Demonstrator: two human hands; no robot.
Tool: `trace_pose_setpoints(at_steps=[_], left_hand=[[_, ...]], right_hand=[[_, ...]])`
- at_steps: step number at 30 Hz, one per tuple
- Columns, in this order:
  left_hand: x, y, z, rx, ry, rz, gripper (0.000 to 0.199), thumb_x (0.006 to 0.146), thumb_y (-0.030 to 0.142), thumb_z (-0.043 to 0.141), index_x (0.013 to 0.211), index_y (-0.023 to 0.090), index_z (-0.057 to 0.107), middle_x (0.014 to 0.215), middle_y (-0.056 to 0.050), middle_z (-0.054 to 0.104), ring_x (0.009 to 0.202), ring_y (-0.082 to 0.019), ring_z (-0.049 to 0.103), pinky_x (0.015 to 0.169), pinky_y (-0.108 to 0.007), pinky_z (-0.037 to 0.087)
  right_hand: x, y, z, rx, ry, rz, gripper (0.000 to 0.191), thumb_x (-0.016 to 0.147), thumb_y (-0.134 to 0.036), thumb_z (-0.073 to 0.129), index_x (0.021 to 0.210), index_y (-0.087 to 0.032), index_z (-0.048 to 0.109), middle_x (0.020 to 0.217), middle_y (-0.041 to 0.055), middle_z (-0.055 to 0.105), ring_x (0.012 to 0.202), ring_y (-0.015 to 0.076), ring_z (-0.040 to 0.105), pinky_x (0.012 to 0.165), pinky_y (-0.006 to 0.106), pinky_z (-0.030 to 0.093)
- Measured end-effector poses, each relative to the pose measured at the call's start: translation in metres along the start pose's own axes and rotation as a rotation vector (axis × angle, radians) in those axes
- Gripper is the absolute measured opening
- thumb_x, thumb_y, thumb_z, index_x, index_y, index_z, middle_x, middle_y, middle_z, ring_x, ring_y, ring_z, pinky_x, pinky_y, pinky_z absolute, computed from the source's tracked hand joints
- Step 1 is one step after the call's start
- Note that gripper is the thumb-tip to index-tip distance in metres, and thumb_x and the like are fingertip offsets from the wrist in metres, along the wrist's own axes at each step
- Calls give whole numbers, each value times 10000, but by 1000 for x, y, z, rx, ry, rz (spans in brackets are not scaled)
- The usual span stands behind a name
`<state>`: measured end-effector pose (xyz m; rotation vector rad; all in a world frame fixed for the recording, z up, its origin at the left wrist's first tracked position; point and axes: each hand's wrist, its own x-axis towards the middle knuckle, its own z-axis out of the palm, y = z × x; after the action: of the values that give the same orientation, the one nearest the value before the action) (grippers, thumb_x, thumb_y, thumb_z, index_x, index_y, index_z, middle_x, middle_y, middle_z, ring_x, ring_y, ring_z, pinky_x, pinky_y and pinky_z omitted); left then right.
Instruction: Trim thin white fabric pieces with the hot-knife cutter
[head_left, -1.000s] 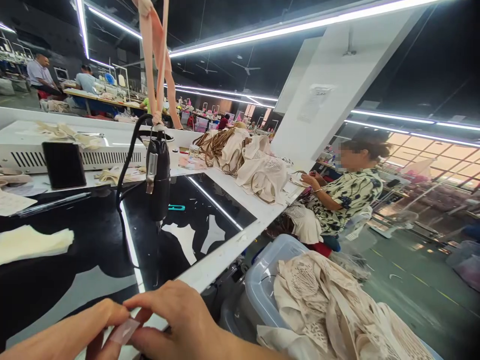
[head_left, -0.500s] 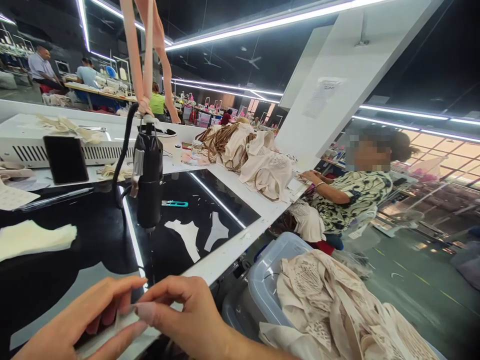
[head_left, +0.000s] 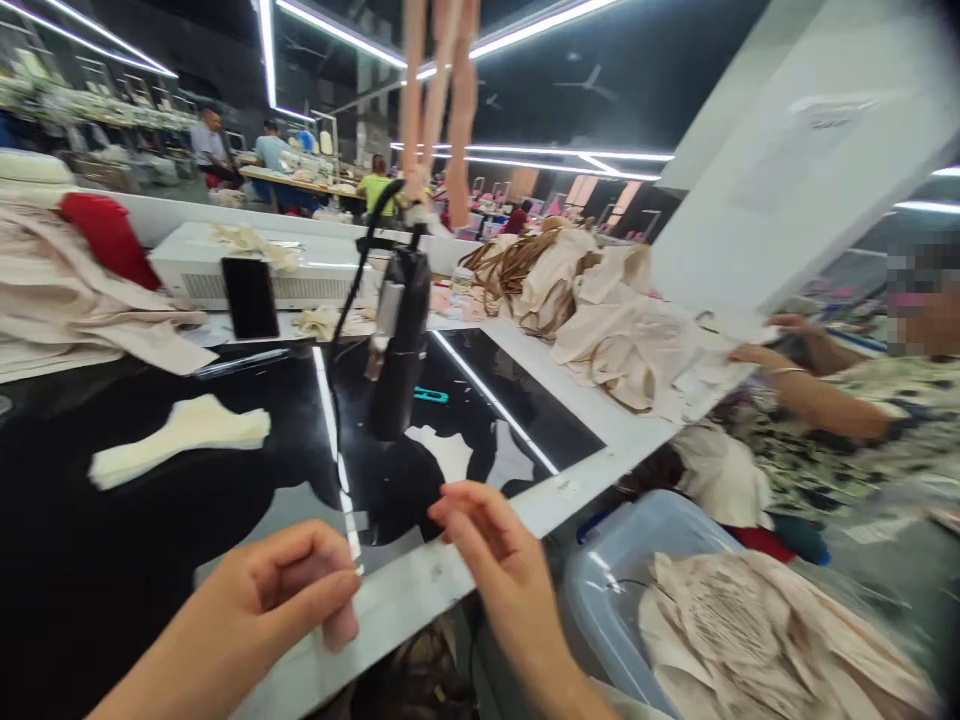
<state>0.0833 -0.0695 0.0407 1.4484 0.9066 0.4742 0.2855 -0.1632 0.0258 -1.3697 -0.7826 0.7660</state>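
My left hand (head_left: 289, 590) hovers above the front edge of the table, its fingers curled with thumb and forefinger close together. My right hand (head_left: 491, 550) is to its right, thumb and fingertips pinched. Anything small in either hand is too blurred or hidden to make out. Under and behind my left hand lies a thin grey pattern-shaped sheet (head_left: 289, 515) on the black tabletop (head_left: 150, 540). Beyond my right hand are a white cut piece (head_left: 448, 455) and a pale grey cut piece (head_left: 510, 455). A black handheld device (head_left: 397, 370) hangs from peach straps above the tabletop.
A cream fabric stack (head_left: 184, 435), a teal cutter (head_left: 431, 395) and a phone (head_left: 250, 298) lie farther back. Beige garments (head_left: 615, 310) are heaped at the back right. A blue-grey tub (head_left: 607, 600) holds beige garments below. A co-worker's arm (head_left: 817, 400) reaches from the right.
My hands, close together around a thin pale piece before, are now apart, the right one farther right. The view has turned left, bringing in a fabric pile and red cloth at the left.
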Motion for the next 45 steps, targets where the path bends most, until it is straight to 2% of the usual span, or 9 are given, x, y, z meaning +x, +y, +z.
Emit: trace_pose_setpoints(at_steps=[3,10,13,17,24,28,33,37,45], left_hand=[[0,12,8,-126,-145,-71,323,813,499,782,767,214,638,608,2,699,560,-160,612,644,-281,498],[0,13,6,-210,-195,-104,245,888,421,729,864,184,672,616,23,673,490,-106,573,564,-236,448],[1,15,-1,-176,-208,-93,282,902,442,733,885,165,681,607,31,651,482,-93,558,551,-223,430],[6,12,-12,-132,-175,-89,228,904,382,730,932,160,686,622,44,636,497,-79,547,553,-213,429],[15,-4,-29,-113,55,-18,309,890,340,727,1149,226,603,821,65,633,561,-87,601,576,-234,505],[13,-7,-36,72,181,-3,223,936,375,671,1096,250,578,818,77,622,561,-95,558,546,-235,465],[11,-7,-38,562,305,77,43,976,278,613,956,250,589,787,81,651,630,-114,547,621,-257,368],[12,-12,-35,833,296,103,115,1013,260,573,901,249,595,791,69,659,656,-135,580,622,-275,328],[12,-16,-33,990,243,65,141,1043,262,537,919,241,602,883,40,706,777,-173,686,662,-288,386]], right_hand=[[-3,0,-11,-146,131,-105,373,914,-590,710,1148,-299,705,1156,62,767,1144,249,687,1026,370,528],[-18,14,14,-177,-276,-90,483,952,-699,579,1212,-305,680,1335,93,722,1302,288,639,1089,390,505],[-11,18,20,-237,-364,-88,406,957,-652,603,1118,-289,688,1123,72,752,1135,262,697,921,325,585],[7,15,21,-331,-413,-173,233,984,-497,641,906,-287,702,818,-12,682,772,164,667,728,226,554],[34,21,34,-512,-435,-468,134,1034,-320,604,1011,-304,736,894,-9,725,723,147,678,682,223,553],[44,31,43,-603,-441,-660,165,1054,-259,580,1134,-302,718,982,-3,745,856,136,722,764,204,561],[48,33,51,-759,-448,-866,245,1100,-261,478,1148,-217,714,932,17,747,783,122,727,709,212,555],[49,31,56,-922,-399,-993,354,1123,-286,402,1072,-197,741,859,15,744,724,137,708,677,252,537],[48,37,59,-1017,-367,-1019,420,1132,-308,367,1023,-205,759,791,7,709,641,141,614,556,280,436]])
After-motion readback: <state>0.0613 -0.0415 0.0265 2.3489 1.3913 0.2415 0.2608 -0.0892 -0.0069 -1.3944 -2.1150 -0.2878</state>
